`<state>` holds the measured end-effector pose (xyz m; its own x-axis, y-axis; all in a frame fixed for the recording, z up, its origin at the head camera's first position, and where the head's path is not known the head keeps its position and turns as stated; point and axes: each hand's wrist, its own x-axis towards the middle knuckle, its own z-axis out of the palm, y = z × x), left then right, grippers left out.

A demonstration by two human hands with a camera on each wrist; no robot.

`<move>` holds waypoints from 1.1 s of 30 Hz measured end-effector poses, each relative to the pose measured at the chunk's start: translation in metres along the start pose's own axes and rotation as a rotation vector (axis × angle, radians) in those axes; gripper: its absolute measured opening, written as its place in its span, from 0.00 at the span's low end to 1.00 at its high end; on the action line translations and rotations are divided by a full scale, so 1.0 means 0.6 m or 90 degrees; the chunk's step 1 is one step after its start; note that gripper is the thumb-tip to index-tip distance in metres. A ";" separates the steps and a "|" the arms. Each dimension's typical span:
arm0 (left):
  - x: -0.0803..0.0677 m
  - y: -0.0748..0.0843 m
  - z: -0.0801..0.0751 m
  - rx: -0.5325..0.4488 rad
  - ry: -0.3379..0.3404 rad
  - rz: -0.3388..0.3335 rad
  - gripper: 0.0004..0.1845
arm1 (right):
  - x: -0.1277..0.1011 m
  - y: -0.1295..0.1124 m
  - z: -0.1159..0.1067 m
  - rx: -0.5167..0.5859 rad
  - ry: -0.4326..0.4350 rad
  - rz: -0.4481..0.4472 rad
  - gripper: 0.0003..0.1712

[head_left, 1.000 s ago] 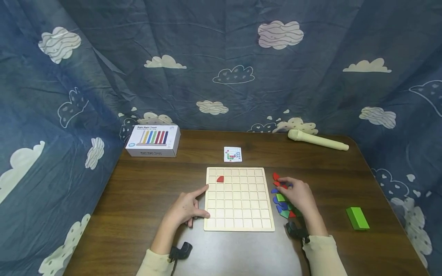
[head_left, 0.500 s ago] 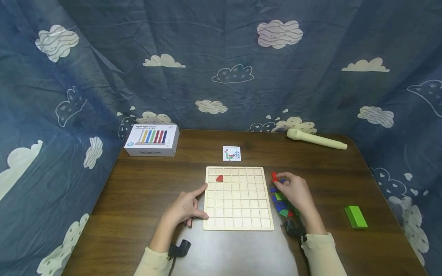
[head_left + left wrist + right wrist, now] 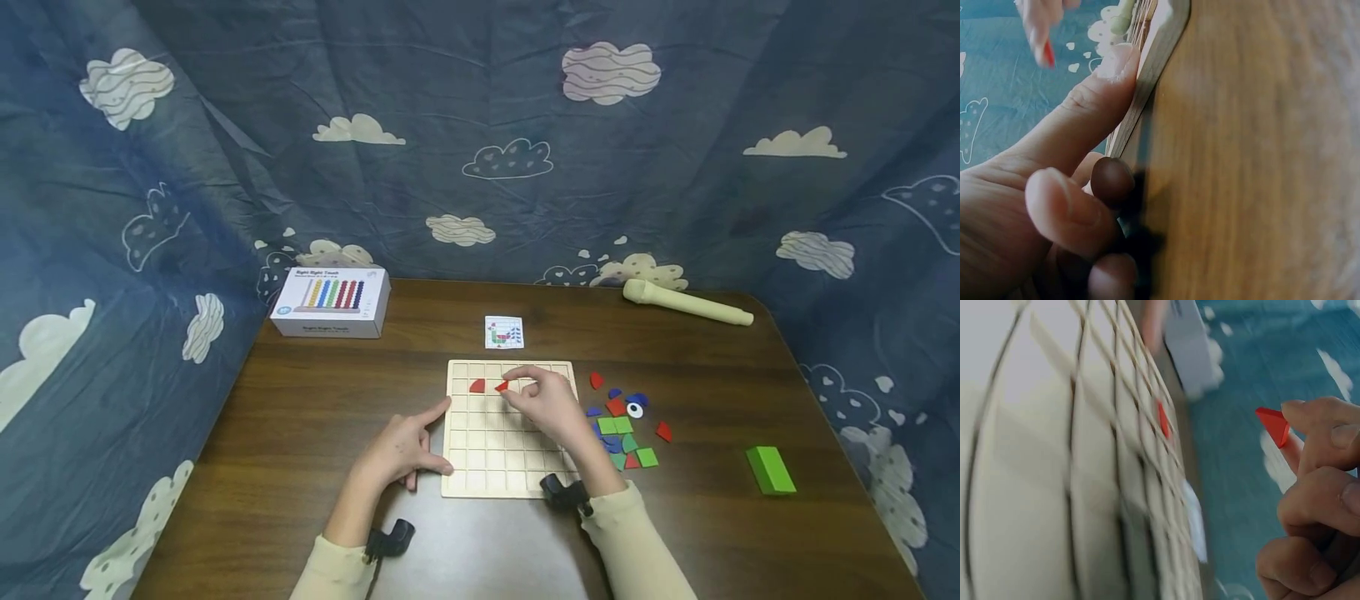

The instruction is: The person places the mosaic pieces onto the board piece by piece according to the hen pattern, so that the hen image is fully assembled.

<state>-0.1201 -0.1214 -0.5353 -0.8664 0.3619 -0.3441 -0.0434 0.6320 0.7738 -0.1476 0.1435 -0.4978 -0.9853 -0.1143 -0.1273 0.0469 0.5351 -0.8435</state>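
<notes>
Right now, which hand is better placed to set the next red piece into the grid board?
The right hand: it already pinches a red piece over the board, beside the red piece already placed. The left hand only rests against the board's left edge.

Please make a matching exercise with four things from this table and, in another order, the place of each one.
Things:
1. white box
2. green block
3. small card
4. red piece

Places:
A. in the right hand's fingertips
B. far left corner of the table
C. alone at the right side
D. just behind the wooden board

Pairs: 1-B, 2-C, 3-D, 4-A
</notes>
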 end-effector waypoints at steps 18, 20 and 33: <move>0.004 -0.005 -0.001 0.033 0.007 0.012 0.58 | 0.054 -0.002 0.110 -0.093 -0.054 -0.055 0.12; 0.004 -0.004 -0.001 0.031 0.007 0.012 0.58 | 0.053 0.000 0.112 -0.138 -0.044 -0.069 0.12; 0.003 0.000 -0.002 0.018 0.002 -0.001 0.58 | 0.052 0.005 0.114 -0.185 -0.042 -0.092 0.14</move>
<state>-0.1222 -0.1218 -0.5354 -0.8680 0.3585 -0.3437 -0.0306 0.6521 0.7575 -0.1672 0.0846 -0.5400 -0.9650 -0.2555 -0.0584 -0.1511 0.7245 -0.6725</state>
